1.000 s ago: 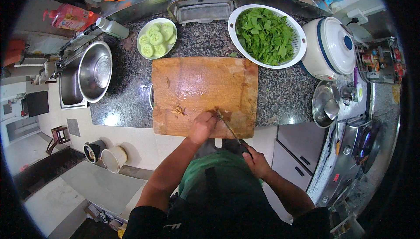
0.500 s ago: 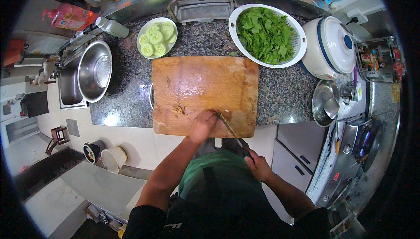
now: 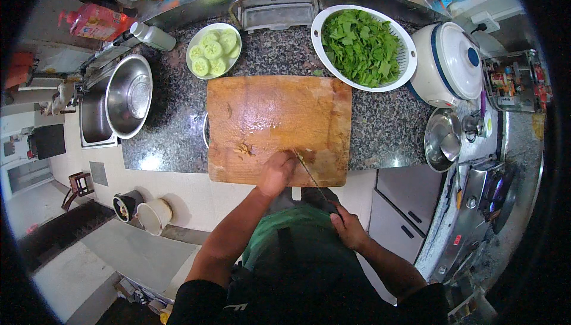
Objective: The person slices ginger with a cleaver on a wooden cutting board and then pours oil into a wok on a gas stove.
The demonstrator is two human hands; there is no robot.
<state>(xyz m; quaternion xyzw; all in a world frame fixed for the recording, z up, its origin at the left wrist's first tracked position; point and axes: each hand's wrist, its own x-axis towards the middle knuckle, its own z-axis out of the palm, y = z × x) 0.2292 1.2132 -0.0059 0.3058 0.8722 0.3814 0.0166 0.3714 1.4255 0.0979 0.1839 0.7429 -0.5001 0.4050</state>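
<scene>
My right hand (image 3: 349, 228) grips the dark handle of a kitchen knife (image 3: 313, 178). The blade reaches up and left over the near edge of a wooden cutting board (image 3: 273, 102). My left hand (image 3: 278, 174) rests low on the board, close to the blade's tip. Its fingers are curled together, and whatever they hold is hidden. Just beyond the blade lie small pale bits. Brown scraps (image 3: 244, 149), perhaps peel, sit on the board to the left of that hand.
Behind the board stand a plate of cucumber slices (image 3: 208, 51) and a white colander (image 3: 408, 57) of chopped leafy greens. A steel basin (image 3: 121, 99) tilts at the sink on the left. To the right are a white lidded cooker (image 3: 434, 63) and a steel bowl (image 3: 436, 155).
The knife blade has turned to show a thinner edge and shifted slightly. My left hand has stayed almost in place, its fingers a little lower.
</scene>
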